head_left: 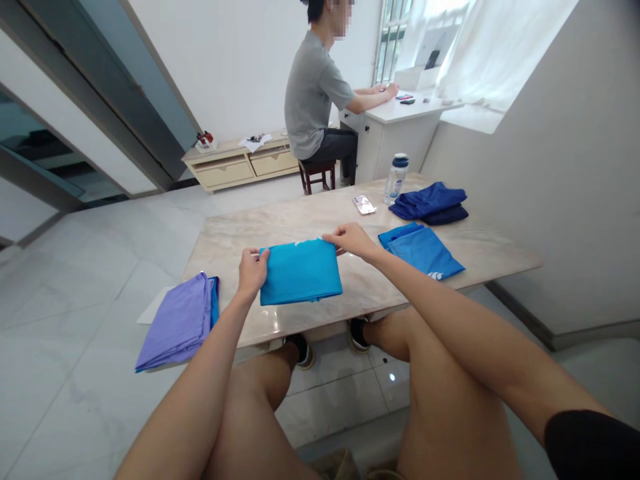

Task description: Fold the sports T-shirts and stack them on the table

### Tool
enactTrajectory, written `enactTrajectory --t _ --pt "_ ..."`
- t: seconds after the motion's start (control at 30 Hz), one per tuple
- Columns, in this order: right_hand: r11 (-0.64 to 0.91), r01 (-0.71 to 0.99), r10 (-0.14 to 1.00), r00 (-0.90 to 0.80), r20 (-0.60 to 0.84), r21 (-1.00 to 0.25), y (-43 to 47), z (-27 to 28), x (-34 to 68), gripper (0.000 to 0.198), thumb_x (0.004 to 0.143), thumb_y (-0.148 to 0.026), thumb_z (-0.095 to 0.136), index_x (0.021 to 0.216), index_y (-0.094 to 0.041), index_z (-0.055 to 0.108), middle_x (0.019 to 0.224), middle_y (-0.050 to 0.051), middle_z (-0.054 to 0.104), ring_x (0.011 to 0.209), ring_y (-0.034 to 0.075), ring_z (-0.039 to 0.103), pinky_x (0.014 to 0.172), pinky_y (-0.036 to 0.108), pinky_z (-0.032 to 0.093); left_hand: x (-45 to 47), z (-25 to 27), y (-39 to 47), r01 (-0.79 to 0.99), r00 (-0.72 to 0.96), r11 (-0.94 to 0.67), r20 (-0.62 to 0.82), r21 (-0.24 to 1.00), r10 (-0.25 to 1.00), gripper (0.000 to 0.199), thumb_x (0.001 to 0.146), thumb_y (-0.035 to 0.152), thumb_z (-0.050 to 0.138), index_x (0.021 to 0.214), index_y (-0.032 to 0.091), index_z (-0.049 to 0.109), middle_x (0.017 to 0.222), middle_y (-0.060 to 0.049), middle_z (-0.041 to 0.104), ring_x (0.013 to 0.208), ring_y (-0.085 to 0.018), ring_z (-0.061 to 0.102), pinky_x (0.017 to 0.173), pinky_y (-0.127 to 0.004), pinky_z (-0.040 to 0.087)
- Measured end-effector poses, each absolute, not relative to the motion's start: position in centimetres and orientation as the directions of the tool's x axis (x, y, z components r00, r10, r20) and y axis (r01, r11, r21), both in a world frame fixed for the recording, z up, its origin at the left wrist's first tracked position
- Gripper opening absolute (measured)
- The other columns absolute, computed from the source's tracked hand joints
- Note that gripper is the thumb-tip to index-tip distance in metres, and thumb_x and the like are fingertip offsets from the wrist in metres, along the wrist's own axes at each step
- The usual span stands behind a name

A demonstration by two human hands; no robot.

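A folded bright-blue cloth with small white marks along its top edge is held up over the marble-patterned table. My left hand pinches its upper left corner, thumb in front. At the upper right corner, the fingertips of my right hand are closed on the fabric. To the left, a folded purple cloth lies at the table's edge over something blue. On the right side rest a folded blue cloth with a white print and, behind it, a dark-blue cloth.
A water bottle with a blue lid stands at the table's far side beside a phone. Beyond, a person in a grey shirt sits on a stool at a white desk. A low cabinet lines the wall.
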State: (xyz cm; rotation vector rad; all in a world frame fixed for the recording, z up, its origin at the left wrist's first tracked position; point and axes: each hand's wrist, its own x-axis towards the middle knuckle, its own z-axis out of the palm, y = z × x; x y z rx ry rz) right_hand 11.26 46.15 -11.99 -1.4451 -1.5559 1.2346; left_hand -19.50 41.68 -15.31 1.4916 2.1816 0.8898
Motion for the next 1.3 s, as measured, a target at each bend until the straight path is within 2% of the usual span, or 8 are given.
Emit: enactTrajectory --t 0.1,0.17,0.3,0.47,0.67,0.87,1.1,1.3 --pt "-0.201 0.645 0.924 -0.126 -0.361 -0.737 46.3 -14.8 12.0 0.034 0.103 -0.045 0.076 0.086 -0.016 0.069 0.089 0.013 0.081 0.083 0.024 0.081 0.064 0.028 0.064 -19.6 -17.8 41.3 0.76 -0.428 0.438 -0.137 0.48 0.893 0.038 0.105 0.034 0.056 0.138 0.015 0.055 0.122 -0.023 0.08 0.116 -0.035 0.077 0.094 -0.042 0.056" --pt "-0.223 0.75 0.897 -0.091 -0.432 -0.622 46.2 -16.3 12.5 0.035 0.105 -0.044 0.074 0.085 -0.015 0.07 0.09 0.017 0.082 0.086 0.028 0.082 0.066 0.03 0.064 -19.9 -19.1 41.0 0.778 -0.428 0.467 -0.19 0.42 0.884 0.037 0.104 0.032 0.053 0.133 0.011 0.06 0.126 -0.031 0.078 0.121 -0.042 0.075 0.094 -0.047 0.056" --pt "-0.253 0.785 0.829 -0.124 -0.545 -0.565 45.8 -18.5 12.6 0.036 0.099 -0.04 0.08 0.078 -0.012 0.072 0.086 0.017 0.082 0.082 0.028 0.082 0.069 0.034 0.066 -20.1 -20.7 41.1 0.842 -0.295 0.409 -0.334 0.351 0.895 0.041 0.105 0.05 0.049 0.096 0.018 0.073 0.098 -0.021 0.083 0.109 -0.04 0.079 0.084 -0.04 0.058" --pt "-0.217 0.833 0.743 -0.196 -0.639 -0.508 45.2 -20.0 11.3 0.037 0.094 -0.041 0.087 0.073 -0.013 0.073 0.077 0.013 0.08 0.077 0.025 0.081 0.07 0.03 0.065 -19.8 -22.0 41.2 0.908 -0.152 0.298 -0.431 0.295 0.889 0.048 0.095 0.061 0.064 0.067 0.023 0.067 0.074 -0.012 0.078 0.09 -0.035 0.08 0.074 -0.034 0.055" --pt "-0.191 0.85 0.781 -0.171 -0.6 -0.49 45.6 -20.8 11.3 0.034 0.103 -0.038 0.075 0.08 -0.012 0.076 0.081 0.014 0.081 0.07 0.023 0.077 0.063 0.028 0.059 -20.9 -21.7 40.4 0.937 -0.157 0.269 -0.423 0.221 0.893 0.04 0.101 0.046 0.059 0.076 0.02 0.075 0.092 -0.014 0.084 0.099 -0.033 0.079 0.079 -0.034 0.053" --pt "-0.081 0.85 0.916 -0.143 -0.375 -0.521 46.7 -22.4 10.9 0.04 0.111 -0.041 0.06 0.091 -0.014 0.083 0.086 0.011 0.084 0.081 0.023 0.079 0.069 0.025 0.051 -20.3 -21.3 40.1 0.93 -0.223 0.295 -0.302 0.218 0.927 0.049 0.111 0.054 0.043 0.124 0.021 0.076 0.132 -0.015 0.081 0.123 -0.033 0.075 0.091 -0.035 0.055" --pt "-0.108 0.886 0.947 -0.047 -0.319 -0.452 47.4 -23.8 10.0 0.031 0.105 -0.041 0.069 0.098 -0.014 0.084 0.117 0.02 0.084 0.112 0.03 0.078 0.083 0.027 0.051 -18.7 -21.6 40.6 0.928 -0.234 0.322 -0.376 0.19 0.897 0.046 0.107 0.057 0.054 0.113 0.022 0.082 0.123 -0.014 0.084 0.119 -0.033 0.078 0.089 -0.035 0.056" --pt "-0.232 0.866 0.924 0.054 -0.379 -0.443 47.3 -23.7 9.1 0.037 0.102 -0.045 0.073 0.11 -0.01 0.082 0.113 0.02 0.083 0.101 0.031 0.08 0.072 0.029 0.052 -17.4 -21.0 40.3 0.952 -0.238 0.289 -0.338 0.106 0.91 0.052 0.109 0.053 0.048 0.122 0.015 0.082 0.135 -0.025 0.078 0.132 -0.04 0.072 0.105 -0.046 0.054"
